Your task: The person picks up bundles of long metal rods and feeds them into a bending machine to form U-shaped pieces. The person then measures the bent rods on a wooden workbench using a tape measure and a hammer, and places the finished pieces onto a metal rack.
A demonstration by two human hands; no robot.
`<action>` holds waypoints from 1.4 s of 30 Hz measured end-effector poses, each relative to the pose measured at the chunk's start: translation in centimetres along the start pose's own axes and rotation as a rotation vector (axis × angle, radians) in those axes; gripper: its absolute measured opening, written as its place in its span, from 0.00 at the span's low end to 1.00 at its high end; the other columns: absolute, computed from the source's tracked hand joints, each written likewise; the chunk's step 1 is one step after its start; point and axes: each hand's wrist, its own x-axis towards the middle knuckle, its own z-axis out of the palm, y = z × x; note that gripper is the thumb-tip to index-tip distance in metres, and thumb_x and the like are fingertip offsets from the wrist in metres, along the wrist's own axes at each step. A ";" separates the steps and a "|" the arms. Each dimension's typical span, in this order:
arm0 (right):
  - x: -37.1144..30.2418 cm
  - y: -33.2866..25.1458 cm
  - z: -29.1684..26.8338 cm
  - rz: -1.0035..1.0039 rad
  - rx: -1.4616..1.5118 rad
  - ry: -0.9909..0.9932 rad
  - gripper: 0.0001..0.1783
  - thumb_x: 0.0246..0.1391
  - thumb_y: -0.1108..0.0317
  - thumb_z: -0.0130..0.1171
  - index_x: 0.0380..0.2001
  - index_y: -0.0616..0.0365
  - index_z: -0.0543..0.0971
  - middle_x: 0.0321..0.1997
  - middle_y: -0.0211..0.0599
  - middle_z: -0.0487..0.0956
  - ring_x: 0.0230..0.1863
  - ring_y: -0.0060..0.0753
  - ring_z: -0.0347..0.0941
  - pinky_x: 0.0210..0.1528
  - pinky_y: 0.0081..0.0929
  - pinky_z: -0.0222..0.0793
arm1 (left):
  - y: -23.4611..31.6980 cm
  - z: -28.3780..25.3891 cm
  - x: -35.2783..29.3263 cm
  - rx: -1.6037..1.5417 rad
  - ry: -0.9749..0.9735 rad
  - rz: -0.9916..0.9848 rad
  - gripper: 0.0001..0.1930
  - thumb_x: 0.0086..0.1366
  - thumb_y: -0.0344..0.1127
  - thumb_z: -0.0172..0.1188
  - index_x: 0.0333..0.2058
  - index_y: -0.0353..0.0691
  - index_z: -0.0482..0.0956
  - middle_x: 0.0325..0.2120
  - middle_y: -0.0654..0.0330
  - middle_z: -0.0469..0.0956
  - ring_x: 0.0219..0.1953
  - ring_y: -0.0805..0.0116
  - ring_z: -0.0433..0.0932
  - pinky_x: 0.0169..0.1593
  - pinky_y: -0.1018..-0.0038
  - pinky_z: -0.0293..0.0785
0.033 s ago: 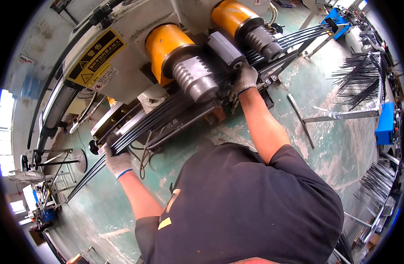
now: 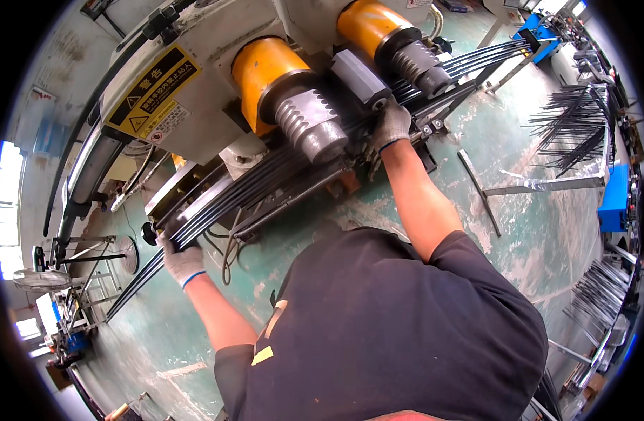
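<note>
A bundle of long dark metal rods [image 2: 227, 196] runs slantwise across the machine, from the lower left to the upper right. At its left part, my left hand [image 2: 182, 262] in a light knit glove is closed around the rods, its fingertips partly hidden behind them. My right hand [image 2: 392, 125], gloved too, is closed at the same line of rods, just below the end of a grey angular block [image 2: 360, 78]; its fingers are mostly hidden. Between my hands, a ribbed steel cylinder [image 2: 309, 123] on an orange housing [image 2: 266, 74] hangs over the rods.
A second orange housing [image 2: 371, 27] with a ribbed steel end stands farther right. A yellow and black warning label [image 2: 153, 91] is on the machine. Racks of thin dark rods [image 2: 571, 126] stand at the right. A fan [image 2: 45, 281] is at the far left, above green worn floor [image 2: 301, 245].
My left hand has shifted slightly left along the rods. My right hand and the machine look the same.
</note>
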 end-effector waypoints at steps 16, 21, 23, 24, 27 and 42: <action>5.3 5.1 -6.8 -0.880 -0.823 -0.292 0.22 0.62 0.72 0.60 0.58 0.66 0.78 0.49 0.47 0.84 0.49 0.46 0.81 0.51 0.39 0.77 | -6.9 6.0 -7.0 -0.041 -0.081 -0.087 0.20 0.79 0.45 0.55 0.54 0.33 0.80 0.54 0.47 0.82 0.60 0.44 0.78 0.71 0.43 0.69; 2.2 3.6 -9.9 -0.683 -0.793 -0.268 0.29 0.65 0.75 0.52 0.70 0.66 0.71 0.71 0.49 0.76 0.69 0.42 0.74 0.70 0.33 0.70 | -1.5 2.8 -5.2 -0.150 0.052 0.064 0.18 0.80 0.43 0.52 0.54 0.34 0.80 0.54 0.49 0.83 0.60 0.44 0.79 0.68 0.44 0.74; 1.4 3.9 -11.2 -0.535 -0.637 -0.258 0.29 0.67 0.73 0.52 0.70 0.65 0.71 0.71 0.48 0.75 0.70 0.41 0.73 0.71 0.33 0.69 | -1.7 3.2 -4.7 -0.076 0.105 0.087 0.18 0.82 0.42 0.50 0.55 0.34 0.79 0.53 0.48 0.83 0.60 0.46 0.80 0.68 0.46 0.75; 1.4 4.0 -11.9 -0.505 -0.619 -0.256 0.28 0.67 0.72 0.52 0.70 0.65 0.71 0.72 0.47 0.75 0.70 0.41 0.72 0.71 0.32 0.68 | -2.2 3.3 -4.7 -0.027 0.079 0.060 0.17 0.82 0.41 0.50 0.55 0.33 0.79 0.53 0.48 0.83 0.59 0.47 0.81 0.67 0.48 0.76; 1.7 4.8 -13.5 -0.432 -0.609 -0.259 0.28 0.69 0.69 0.51 0.70 0.64 0.71 0.73 0.45 0.74 0.71 0.39 0.70 0.72 0.32 0.66 | -4.4 4.8 -5.1 -0.067 0.125 0.059 0.18 0.82 0.43 0.50 0.52 0.33 0.79 0.51 0.48 0.83 0.56 0.47 0.81 0.66 0.49 0.78; -2.9 11.5 -15.6 -0.027 -0.593 -0.104 0.25 0.75 0.56 0.56 0.67 0.59 0.78 0.63 0.36 0.82 0.56 0.35 0.79 0.57 0.36 0.76 | -1.1 4.0 -7.3 -0.272 -0.013 -0.139 0.23 0.79 0.50 0.55 0.58 0.37 0.75 0.53 0.49 0.81 0.56 0.43 0.79 0.66 0.42 0.71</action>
